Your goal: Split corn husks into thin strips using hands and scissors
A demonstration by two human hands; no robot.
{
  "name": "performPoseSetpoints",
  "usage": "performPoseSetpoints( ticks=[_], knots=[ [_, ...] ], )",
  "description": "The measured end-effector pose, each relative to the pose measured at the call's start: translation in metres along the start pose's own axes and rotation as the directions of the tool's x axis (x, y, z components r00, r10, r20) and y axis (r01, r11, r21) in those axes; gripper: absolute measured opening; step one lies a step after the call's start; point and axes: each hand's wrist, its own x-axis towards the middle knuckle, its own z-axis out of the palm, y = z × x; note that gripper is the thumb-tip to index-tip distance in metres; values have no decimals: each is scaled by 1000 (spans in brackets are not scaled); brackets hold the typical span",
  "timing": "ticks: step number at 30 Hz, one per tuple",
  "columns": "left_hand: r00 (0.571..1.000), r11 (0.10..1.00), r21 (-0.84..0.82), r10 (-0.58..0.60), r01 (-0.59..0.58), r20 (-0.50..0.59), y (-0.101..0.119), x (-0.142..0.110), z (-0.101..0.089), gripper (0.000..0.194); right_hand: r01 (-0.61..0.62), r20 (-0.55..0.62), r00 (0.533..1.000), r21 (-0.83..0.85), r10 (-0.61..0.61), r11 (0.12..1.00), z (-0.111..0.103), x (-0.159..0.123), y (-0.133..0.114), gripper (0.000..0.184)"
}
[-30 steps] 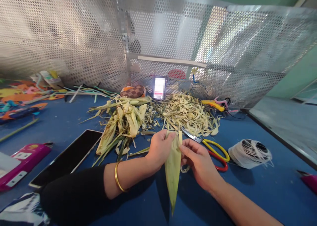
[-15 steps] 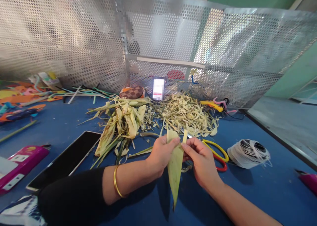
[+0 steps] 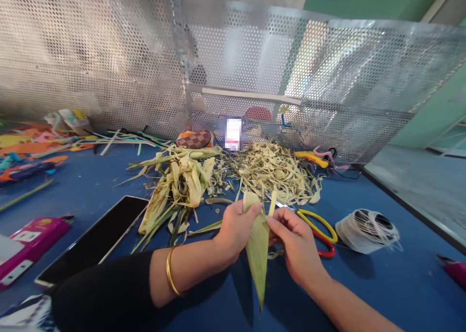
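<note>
The left hand's grip is closed on a pale green, pointed husk leaf (image 3: 257, 254), the left hand (image 3: 235, 227) pinching it near its broad upper end with the thumb on top. The right hand (image 3: 296, 244) pinches a narrow pale strip (image 3: 273, 203) at the leaf's right edge between thumb and fingers; the strip's upper end stands apart from the leaf. The leaf is held over the blue table (image 3: 204, 307), between the two hands, its tip pointing down toward the wearer. A gold bangle (image 3: 169, 271) circles the left wrist, beside a black sleeve (image 3: 109, 293).

Just beyond the right hand lie scissors with yellow and red handles (image 3: 318, 220), their blades partly hidden. To their right stands a spool of white string (image 3: 364, 232). Beyond the hands are a loose heap of thin, shredded husk strips (image 3: 276, 172) and, to its left, a bunch of whole husks (image 3: 187, 176). A black-screened phone (image 3: 98, 240) lies left of the bunch, near a magenta and white power strip (image 3: 34, 244). At the back, a brown checkered pouch (image 3: 194, 140) and a small lit screen (image 3: 233, 134) sit before a perforated metal partition (image 3: 236, 45).
</note>
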Motion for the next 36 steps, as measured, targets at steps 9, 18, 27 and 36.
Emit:
performPoseSetpoints(
  ticks=[9,18,27,36],
  knots=[
    [1000,998,-57,-11,10,-12,7,3,-2,23,-170,148,976,48,161,984,1,-5,-5,37],
    [988,980,-146,-120,133,92,2,-7,2,25,-80,60,995,1,80,997,-2,2,-2,39],
    [993,983,-153,-97,106,66,4,-3,4,19,71,-13,997,-93,-72,993,-2,-1,-2,35],
    [999,994,-104,-30,32,22,6,-1,2,17,-102,80,991,-21,103,995,-2,-2,-4,38]
  ],
)
